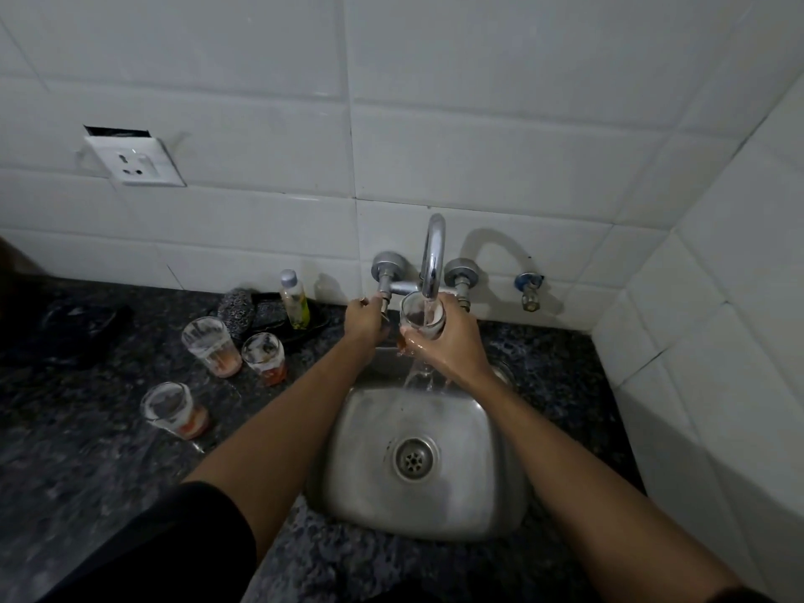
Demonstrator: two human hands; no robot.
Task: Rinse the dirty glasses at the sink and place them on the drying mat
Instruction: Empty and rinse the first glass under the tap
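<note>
Forearms reach over the sink (pixel 491 507); right hand (pixel 448 341) holds a glass (pixel 420 317) under the tap (pixel 433 254) to fill it, left hand (pixel 363 319) grips the valve (pixel 385 293), regulating flow.

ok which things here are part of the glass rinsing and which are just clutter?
Job:
- glass under the tap, held by the right hand
- left hand on the tap handle
- three dirty glasses on the counter
- sink

Clutter:
- small bottle
- wall socket
- side valve

Bare forearms (pixel 278 428); a black short sleeve (pixel 174 541) on the left.
</note>
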